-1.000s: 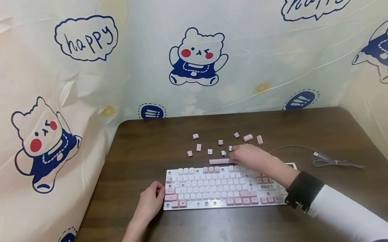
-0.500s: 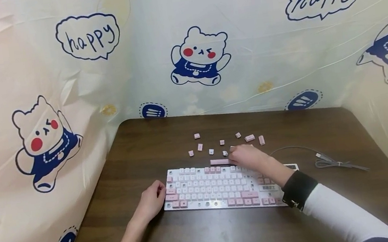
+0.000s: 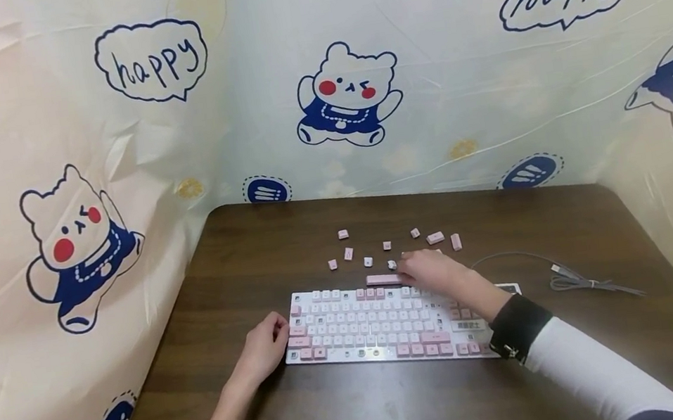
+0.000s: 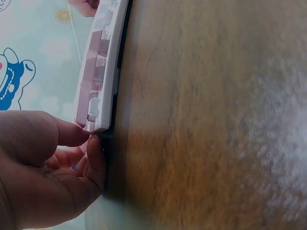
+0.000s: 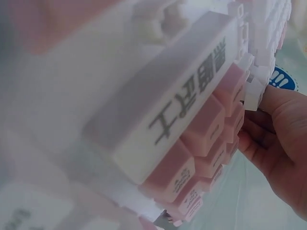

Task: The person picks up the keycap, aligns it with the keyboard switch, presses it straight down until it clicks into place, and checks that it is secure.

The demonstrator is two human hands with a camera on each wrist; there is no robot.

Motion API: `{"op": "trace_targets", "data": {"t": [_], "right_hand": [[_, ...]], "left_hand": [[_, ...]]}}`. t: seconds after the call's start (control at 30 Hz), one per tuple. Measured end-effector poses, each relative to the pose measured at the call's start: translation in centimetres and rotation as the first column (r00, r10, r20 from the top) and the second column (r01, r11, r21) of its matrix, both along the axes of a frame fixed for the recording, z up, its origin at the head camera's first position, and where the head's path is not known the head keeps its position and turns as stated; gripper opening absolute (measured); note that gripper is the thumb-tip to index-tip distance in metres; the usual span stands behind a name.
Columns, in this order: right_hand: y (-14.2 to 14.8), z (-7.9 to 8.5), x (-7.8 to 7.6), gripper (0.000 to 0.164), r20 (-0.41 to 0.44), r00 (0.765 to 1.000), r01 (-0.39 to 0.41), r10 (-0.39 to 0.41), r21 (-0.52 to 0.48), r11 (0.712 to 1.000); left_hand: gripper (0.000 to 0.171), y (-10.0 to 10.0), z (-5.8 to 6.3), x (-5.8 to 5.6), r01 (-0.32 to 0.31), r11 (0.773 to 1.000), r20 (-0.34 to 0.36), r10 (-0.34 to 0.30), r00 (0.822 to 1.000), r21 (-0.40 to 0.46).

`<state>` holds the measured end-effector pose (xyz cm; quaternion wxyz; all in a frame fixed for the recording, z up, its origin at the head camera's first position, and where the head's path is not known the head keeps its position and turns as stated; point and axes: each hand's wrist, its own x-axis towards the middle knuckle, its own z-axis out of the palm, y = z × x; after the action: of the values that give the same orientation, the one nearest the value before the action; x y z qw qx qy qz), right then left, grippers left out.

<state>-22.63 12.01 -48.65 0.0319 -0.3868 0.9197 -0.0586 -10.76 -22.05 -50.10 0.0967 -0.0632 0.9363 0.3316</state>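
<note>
A white and pink keyboard (image 3: 365,327) lies on the brown table. At its left edge, my left hand (image 3: 263,347) pinches the corner; the left wrist view shows thumb and fingertips (image 4: 95,143) meeting there. Over the keyboard's back edge, my right hand (image 3: 434,271) has curled fingers. In the right wrist view its thumb lies against a white keycap (image 5: 254,91), apparently pinched, though the fingertips are partly hidden behind the keys. Left of that hand a long pink spacebar keycap (image 3: 382,280) lies behind the keyboard, its right end covered.
Several loose pink and white keycaps (image 3: 349,254) are scattered behind the keyboard. A tied grey cable (image 3: 575,279) lies to the right. Printed cloth (image 3: 358,179) hangs around the table's back and sides.
The right hand has shifted very slightly at the back edge, covering a small loose keycap visible earlier. The left hand keeps its place. The head view has drifted a little.
</note>
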Motion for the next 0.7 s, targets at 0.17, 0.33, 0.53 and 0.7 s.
{"op": "trace_targets", "data": {"t": [0.17, 0.33, 0.53, 0.7], "right_hand": [[0.1, 0.3, 0.0, 0.009, 0.030, 0.999, 0.017, -0.017, 0.016, 1.000], [0.4, 1.0, 0.4, 0.014, 0.028, 0.999, 0.026, -0.027, 0.022, 0.999], [1.0, 2.3, 1.2, 0.015, 0.011, 0.999, 0.043, -0.043, -0.004, 0.999], [1.3, 3.3, 2.3, 0.012, 0.000, 0.999, 0.051, -0.051, -0.022, 0.998]], "left_hand": [[0.013, 0.1, -0.1, 0.0, -0.008, 1.000, 0.010, 0.007, 1.000, 0.009], [0.012, 0.0, -0.5, 0.1, -0.002, 1.000, 0.001, 0.002, 1.000, 0.005], [0.012, -0.2, -0.5, 0.2, 0.007, 1.000, -0.014, -0.007, 1.000, 0.003], [0.012, -0.2, -0.3, 0.1, -0.004, 1.000, -0.004, 0.004, 1.000, 0.010]]}}
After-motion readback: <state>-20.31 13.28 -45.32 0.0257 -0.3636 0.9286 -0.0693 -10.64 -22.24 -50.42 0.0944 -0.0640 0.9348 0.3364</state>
